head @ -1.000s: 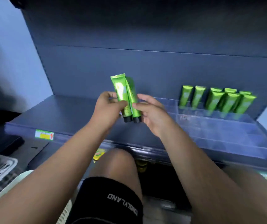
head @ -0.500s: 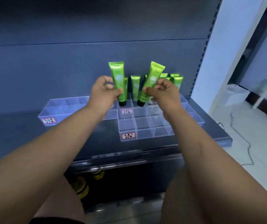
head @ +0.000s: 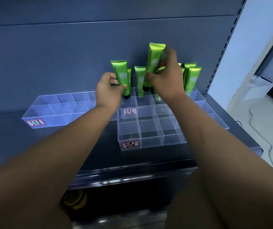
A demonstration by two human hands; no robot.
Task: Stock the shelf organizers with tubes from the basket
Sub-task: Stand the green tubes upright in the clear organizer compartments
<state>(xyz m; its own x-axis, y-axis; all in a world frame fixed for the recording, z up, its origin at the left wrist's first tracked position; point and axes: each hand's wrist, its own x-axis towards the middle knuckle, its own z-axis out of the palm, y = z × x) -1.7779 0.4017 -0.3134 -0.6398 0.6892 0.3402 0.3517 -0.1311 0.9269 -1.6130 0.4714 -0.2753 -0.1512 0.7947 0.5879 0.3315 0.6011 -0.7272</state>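
Green fills both my hands in the head view. My left hand [head: 109, 90] pinches the left tube [head: 120, 75] upright, black cap down at the rear compartments of the central clear organizer [head: 129, 134]; I cannot tell if the cap is inside. My right hand [head: 167, 80] grips the right tube [head: 154, 60] higher and slightly tilted, in front of the stocked tubes [head: 192, 78] standing along the back, right of centre. A second organizer [head: 49, 116] lies at centre left on the dark shelf [head: 33, 146].
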